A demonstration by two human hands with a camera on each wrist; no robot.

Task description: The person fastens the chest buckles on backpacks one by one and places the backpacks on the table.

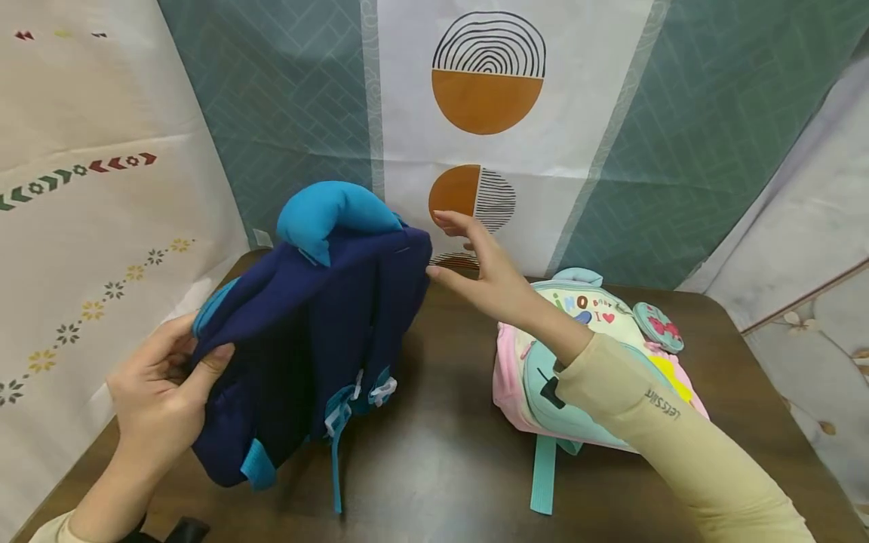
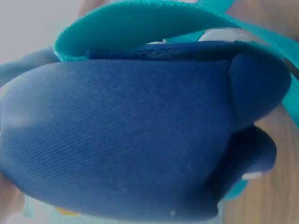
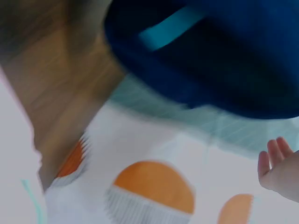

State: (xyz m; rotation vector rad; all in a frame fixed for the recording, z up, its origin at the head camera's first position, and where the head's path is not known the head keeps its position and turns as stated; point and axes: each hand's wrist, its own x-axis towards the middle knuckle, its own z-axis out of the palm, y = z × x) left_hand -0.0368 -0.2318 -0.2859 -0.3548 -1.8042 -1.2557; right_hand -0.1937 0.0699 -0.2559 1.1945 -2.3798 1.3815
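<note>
A navy blue backpack is held up tilted on the left, its shoulder straps facing the person and a bright blue padded piece on top. My left hand grips the bag's left edge, thumb on the near face and fingers behind. Turquoise webbing hangs from its lower part. My right hand reaches to the bag's upper right corner with fingers spread, holding nothing. Navy fabric fills most of the left wrist view. The right wrist view catches the fingers below the blurred bag.
A pastel pink and mint backpack with a small round pouch lies on the right of the dark wooden table, partly behind the right forearm. Patterned cloth hangs behind the table, and a pale cloth hangs at left.
</note>
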